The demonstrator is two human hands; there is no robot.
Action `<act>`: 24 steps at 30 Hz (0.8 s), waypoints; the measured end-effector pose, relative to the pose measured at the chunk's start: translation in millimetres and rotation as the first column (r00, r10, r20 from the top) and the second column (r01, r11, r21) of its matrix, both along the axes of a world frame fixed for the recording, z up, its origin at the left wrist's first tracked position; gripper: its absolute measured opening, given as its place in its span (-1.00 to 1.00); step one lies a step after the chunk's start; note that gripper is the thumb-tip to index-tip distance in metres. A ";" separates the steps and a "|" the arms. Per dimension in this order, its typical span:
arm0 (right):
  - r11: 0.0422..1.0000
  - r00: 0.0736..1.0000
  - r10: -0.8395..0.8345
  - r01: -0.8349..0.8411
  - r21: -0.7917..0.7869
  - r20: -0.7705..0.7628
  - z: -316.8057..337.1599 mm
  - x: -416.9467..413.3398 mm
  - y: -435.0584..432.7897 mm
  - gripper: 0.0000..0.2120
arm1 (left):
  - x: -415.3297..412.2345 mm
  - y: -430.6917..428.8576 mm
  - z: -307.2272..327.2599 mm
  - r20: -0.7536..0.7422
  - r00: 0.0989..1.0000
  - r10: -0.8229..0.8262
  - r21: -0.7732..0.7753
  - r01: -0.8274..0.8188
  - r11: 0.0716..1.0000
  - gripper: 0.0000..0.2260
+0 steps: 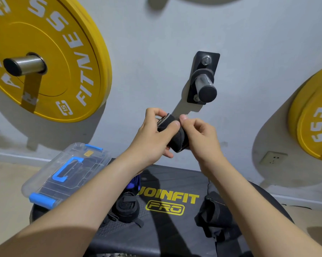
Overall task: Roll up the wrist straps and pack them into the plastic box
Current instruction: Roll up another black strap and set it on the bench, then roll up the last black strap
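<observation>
**Two hands roll a black strap**

Head camera: Both hands are held up in front of a grey wall (156, 43). The left hand (152, 134) is curled round a black wrist strap (178, 143), with its thumb lying on top. The right hand (201, 138) pinches the other side of the same strap with thumb and finger. The strap is partly rolled and hangs in the air, well above the black step (175, 179) with yellow letters.

The plastic box (93, 156) sits on the left end of the step. Its lid is on, and it has a blue handle (63, 171) and blue clips.

Two more black straps lie on the step. One strap (126, 210) is near the box, under the left arm. The other strap (214, 219) is on the right side. A small blue thing (133, 184) peeks out beside the left arm.

A big yellow weight plate (45, 58) hangs on the wall at the left. A metal peg (205, 84) sticks out just above the hands.
</observation>
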State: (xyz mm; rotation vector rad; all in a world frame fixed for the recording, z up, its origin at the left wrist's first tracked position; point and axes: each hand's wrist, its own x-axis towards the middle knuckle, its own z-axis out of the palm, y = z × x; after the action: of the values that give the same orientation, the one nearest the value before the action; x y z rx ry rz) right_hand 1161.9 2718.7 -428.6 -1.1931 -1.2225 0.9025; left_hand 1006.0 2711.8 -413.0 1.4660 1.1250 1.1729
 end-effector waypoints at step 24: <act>0.904 0.424 0.411 -0.304 -0.301 0.807 -55.6 -18.9 13.2 -0.63 | -76.5 9.1 -50.6 -0.717 0.672 -0.184 -0.035 0.229 0.973 -0.77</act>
State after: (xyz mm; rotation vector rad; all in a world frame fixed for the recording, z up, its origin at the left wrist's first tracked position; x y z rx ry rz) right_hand 1142.9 2731.8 -484.2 -1.5771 -2.3632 0.6523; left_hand 929.5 2720.9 -463.6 2.1306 1.3815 0.4429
